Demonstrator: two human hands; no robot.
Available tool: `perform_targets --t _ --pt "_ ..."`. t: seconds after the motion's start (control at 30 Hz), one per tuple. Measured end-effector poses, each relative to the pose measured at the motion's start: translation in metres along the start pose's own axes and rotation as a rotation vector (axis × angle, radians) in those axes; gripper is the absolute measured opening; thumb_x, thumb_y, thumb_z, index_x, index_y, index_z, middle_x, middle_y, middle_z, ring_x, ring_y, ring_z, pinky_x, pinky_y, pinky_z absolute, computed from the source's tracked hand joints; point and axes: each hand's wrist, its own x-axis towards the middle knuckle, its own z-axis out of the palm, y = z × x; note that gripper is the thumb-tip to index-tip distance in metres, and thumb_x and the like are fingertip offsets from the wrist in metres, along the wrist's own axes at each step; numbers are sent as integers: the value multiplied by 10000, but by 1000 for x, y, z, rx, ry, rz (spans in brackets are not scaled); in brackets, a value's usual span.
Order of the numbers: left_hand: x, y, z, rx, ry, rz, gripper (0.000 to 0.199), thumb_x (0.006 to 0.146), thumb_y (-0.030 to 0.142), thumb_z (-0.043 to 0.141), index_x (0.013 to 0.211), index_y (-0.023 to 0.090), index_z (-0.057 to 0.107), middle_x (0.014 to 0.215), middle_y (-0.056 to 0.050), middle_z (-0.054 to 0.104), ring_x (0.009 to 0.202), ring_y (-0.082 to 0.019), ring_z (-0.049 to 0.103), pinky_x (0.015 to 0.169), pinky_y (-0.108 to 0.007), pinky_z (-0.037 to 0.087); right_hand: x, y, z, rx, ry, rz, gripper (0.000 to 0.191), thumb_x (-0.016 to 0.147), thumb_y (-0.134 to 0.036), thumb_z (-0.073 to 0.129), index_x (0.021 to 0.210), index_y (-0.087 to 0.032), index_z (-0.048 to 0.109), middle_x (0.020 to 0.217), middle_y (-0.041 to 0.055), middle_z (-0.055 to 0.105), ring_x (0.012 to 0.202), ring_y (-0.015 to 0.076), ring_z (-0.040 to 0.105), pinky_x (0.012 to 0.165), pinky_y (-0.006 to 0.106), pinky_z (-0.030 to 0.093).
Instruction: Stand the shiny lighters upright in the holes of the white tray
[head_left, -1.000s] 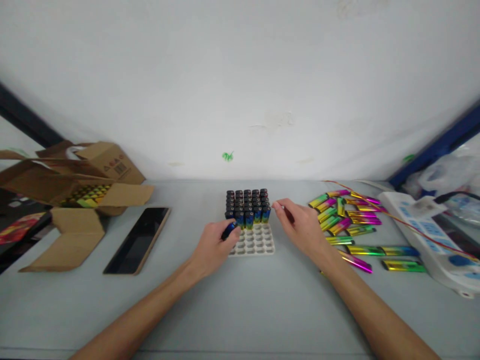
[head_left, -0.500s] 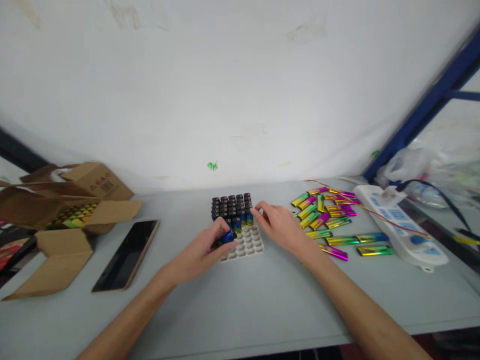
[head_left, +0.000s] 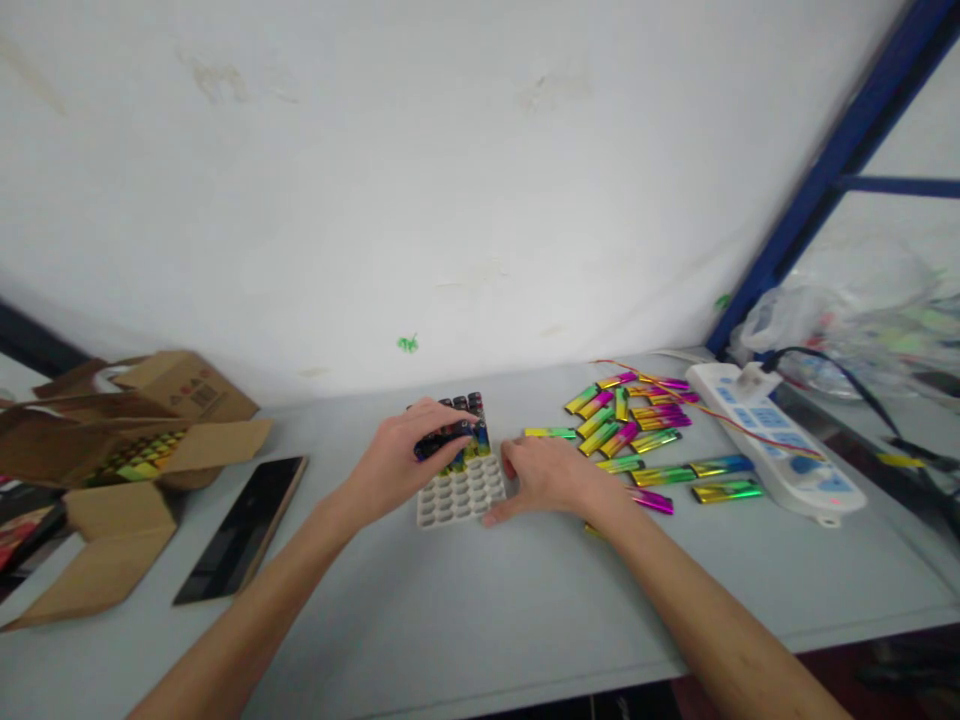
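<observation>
The white tray (head_left: 459, 497) has rows of oval holes. Lighters with black tops and shiny coloured bodies (head_left: 481, 437) stand upright in its far rows; bare holes show in the near rows. Over these standing lighters my left hand (head_left: 405, 450) is closed, its fingers behind and its thumb in front of a row of black tops. It hides part of the rows, so how many it grips I cannot tell. My right hand (head_left: 551, 478) is beside the tray's right edge, thumb and fingers apart, the thumb at the near right corner.
Loose shiny lighters (head_left: 619, 438) lie to the right, near a white power strip (head_left: 780, 440) with a thin red-yellow wire across it. On the left are a black phone (head_left: 240, 530) and an open cardboard box (head_left: 217, 445) holding more lighters. A wall (head_left: 480, 250) stands behind.
My left hand has gone from holding one blue lighter above the bare holes to the standing rows. My right hand has moved from the rows down to the tray's right edge. The view has shifted slightly.
</observation>
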Motion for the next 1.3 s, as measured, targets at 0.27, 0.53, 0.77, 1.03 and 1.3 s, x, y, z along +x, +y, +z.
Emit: perform_targets --t 0.27,0.53,0.77,1.03,1.3 --pt "-6 -14 7 143 -93 98 168 961 275 673 1080 223 779 1075 -69 723 1056 -230 636 956 -378 536 7 -3 10 -39 31 -69 828 712 -888 668 1053 -139 756 956 168 787 905 347 753 756 368 544" --pt "-3 -14 6 155 -110 60 146 951 291 678 1027 218 779 1144 -89 634 1107 -255 590 998 -442 507 8 -3 13 -34 46 -70 822 719 -892 659 1041 -143 763 940 163 793 871 336 761 725 354 547" --pt "-7 -19 20 164 -39 45 151 961 336 685 1002 238 792 1157 -84 633 1122 -263 581 1001 -472 498 8 -4 13 -28 51 -91 779 737 -852 686 1046 -141 760 947 156 795 879 320 760 745 339 547" --pt "-15 -22 18 335 30 131 223 934 311 722 1151 261 745 1313 -115 588 1244 -315 552 1071 -541 484 8 -6 12 -21 29 -65 793 724 -867 684 1052 -148 758 958 153 796 902 320 760 762 336 548" --pt "-41 -46 8 86 33 -95 1008 776 520 848 1587 268 305 1557 -166 433 1458 -366 439 1207 -599 393 7 -6 10 -8 19 -61 774 736 -857 683 1037 -148 755 948 151 794 880 325 758 736 343 544"
